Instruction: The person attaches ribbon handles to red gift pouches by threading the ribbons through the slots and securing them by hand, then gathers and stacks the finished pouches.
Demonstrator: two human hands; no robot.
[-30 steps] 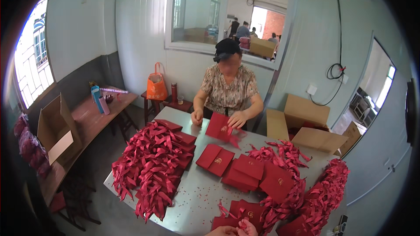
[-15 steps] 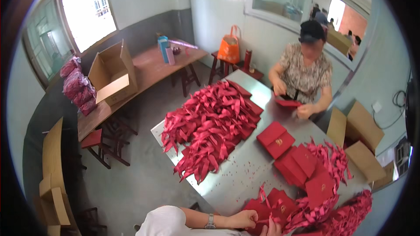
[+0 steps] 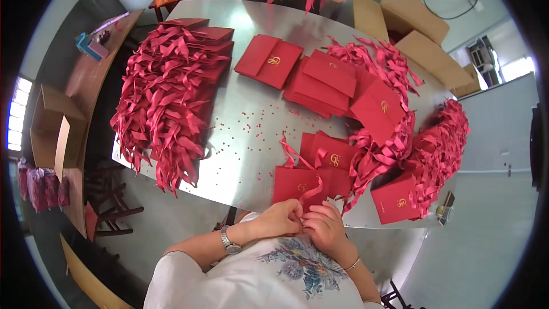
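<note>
1. The left hand (image 3: 280, 218) had its fingers curled in and looked clamped on the red ribbon (image 3: 312, 193), right where the strip dipped to the fingertips. Pinching that close was the smart bit imo: less slack to wander.
2. The right hand (image 3: 325, 228) was tucked in against it, fingers bent. Couldn't tell if it had ribbon too, the tips were hidden.
3. The red pouch (image 3: 290, 182) lay on the table (image 3: 243, 94) just beyond the left hand, close to the edge. I'd say a gentle pull was safer, since a yank could've dragged it off.
4. The ribbon heap (image 3: 382, 160) sat beyond and right of the right hand, so holding the strip clear probably avoided snags.
5. Red dots (image 3: 246, 138) were scattered beyond the left hand; worth brushing aside, I reckon.
</note>
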